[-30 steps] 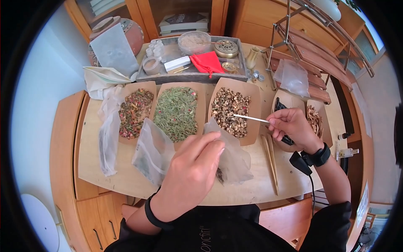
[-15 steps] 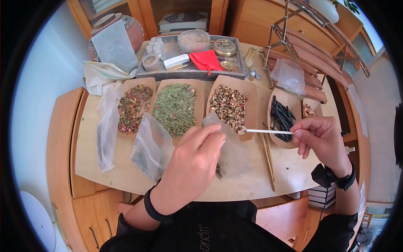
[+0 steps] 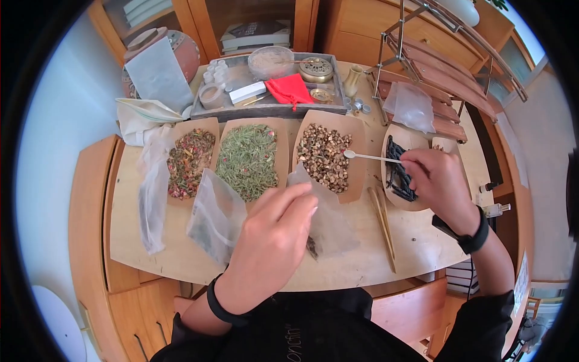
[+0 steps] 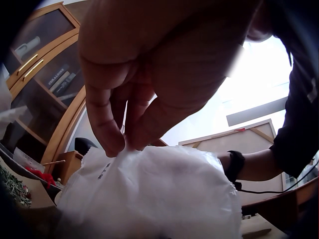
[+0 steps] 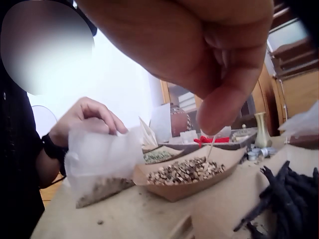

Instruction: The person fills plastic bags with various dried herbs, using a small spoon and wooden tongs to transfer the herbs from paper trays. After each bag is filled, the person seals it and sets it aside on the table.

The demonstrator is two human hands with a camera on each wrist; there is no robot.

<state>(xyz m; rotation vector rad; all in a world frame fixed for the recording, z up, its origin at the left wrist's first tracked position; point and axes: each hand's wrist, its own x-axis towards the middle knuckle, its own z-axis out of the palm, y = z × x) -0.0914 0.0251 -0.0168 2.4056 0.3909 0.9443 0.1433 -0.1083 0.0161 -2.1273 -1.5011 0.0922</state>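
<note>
My left hand [image 3: 272,241] pinches the top edge of a frosted bag [image 3: 329,220]; the left wrist view shows thumb and finger together on the bag [image 4: 149,191]. Dark brown pieces lie in its lower part, seen in the right wrist view. My right hand [image 3: 437,178] pinches a thin white spoon [image 3: 377,157] by its handle end. The spoon's bowl is over the right side of the paper tray [image 3: 357,172] of brown chopped pieces [image 3: 324,154]. In the right wrist view the spoon [image 5: 210,149] slants down toward those pieces.
Paper trays of green leaves [image 3: 248,160], reddish flowers [image 3: 192,163] and black sticks [image 3: 398,172] flank the brown pieces. Wooden tongs [image 3: 383,226] lie right of the bag. A grey tray [image 3: 271,111] stands behind, with a folding wooden rack [image 3: 434,72] at the back right.
The spoon went from the brown pieces toward the right with pieces in its bowl, then returned left and up to the tray's edge. My left hand has kept its pinch on the bag.
</note>
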